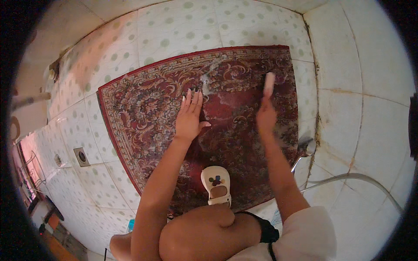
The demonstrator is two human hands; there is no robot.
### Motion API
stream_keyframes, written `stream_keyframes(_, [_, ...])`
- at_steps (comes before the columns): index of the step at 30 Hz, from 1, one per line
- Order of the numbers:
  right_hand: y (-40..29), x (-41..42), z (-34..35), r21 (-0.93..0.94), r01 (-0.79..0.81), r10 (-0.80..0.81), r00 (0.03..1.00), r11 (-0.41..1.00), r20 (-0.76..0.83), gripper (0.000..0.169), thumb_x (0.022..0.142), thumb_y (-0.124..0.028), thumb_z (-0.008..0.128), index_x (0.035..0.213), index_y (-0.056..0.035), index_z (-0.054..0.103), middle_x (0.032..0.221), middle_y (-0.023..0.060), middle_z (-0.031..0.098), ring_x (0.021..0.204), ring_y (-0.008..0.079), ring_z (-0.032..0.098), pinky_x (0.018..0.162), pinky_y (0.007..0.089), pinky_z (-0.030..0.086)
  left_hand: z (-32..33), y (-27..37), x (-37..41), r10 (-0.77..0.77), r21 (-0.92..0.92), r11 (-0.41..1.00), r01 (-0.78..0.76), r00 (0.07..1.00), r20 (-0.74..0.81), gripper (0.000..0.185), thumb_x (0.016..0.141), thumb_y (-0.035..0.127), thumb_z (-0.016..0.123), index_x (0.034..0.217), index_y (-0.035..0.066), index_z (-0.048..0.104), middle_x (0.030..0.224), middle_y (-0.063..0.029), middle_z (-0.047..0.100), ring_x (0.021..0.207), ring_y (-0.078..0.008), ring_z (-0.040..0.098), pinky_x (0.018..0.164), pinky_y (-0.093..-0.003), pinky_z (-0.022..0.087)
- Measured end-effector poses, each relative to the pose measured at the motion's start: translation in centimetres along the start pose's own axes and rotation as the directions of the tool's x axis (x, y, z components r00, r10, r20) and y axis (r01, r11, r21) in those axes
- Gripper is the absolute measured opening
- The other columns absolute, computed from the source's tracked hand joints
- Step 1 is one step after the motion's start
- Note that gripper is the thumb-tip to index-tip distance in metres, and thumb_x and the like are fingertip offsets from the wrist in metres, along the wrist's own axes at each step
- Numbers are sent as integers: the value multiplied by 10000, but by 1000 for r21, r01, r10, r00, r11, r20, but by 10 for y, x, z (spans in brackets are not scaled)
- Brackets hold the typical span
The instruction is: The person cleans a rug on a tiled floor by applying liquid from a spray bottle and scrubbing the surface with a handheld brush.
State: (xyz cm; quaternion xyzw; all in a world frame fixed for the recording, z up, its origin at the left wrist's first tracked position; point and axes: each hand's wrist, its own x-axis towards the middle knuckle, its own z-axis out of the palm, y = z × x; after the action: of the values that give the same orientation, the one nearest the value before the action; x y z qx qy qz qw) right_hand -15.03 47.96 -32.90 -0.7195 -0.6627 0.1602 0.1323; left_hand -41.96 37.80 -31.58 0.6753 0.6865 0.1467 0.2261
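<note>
A red patterned carpet (pixel 153 107) with floral designs lies on the tiled floor in front of me. My left hand (pixel 190 115) is pressed palm down on its middle, fingers apart, holding nothing. My right hand (pixel 267 114) grips the handle of a brush (pixel 269 83), which is over the upper right part of the carpet; its pale back and dark bristle side look blurred. Streaks of whitish foam (pixel 205 81) mark the pile between the hands. A cream clog (pixel 215 177) with coloured charms, on my foot, stands on the carpet's near part.
A shower head (pixel 307 146) lies at the carpet's right edge by the wall, near a grey hose (pixel 356 176). White tiled wall (pixel 339 114) bounds the right side. A square floor drain (pixel 81 157) is set in the dotted tiles at left.
</note>
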Motion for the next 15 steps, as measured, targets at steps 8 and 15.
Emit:
stream_keyframes(8, [73, -79, 2, -176, 401, -387, 916, 899, 108, 334, 899, -171, 518, 1226, -169, 584, 539, 141, 529, 440, 323, 522, 420, 457, 396, 7, 0, -21, -3, -12, 1000, 2, 999, -48, 935, 710, 340, 731, 1447, 47, 235, 1487, -132, 277, 1395, -312, 208, 1141, -426, 217])
stream_keyframes(15, [-5, -201, 34, 56, 552, -549, 804, 832, 228, 593, 822, -120, 567, 1377, -284, 435, 617, 110, 550, 410, 276, 477, 399, 422, 393, -2, -24, -101, 6, -170, 985, -22, 995, -95, 324, 788, 36, 583, 1112, 30, 586, 1328, -151, 488, 1193, -317, 494, 965, -389, 442])
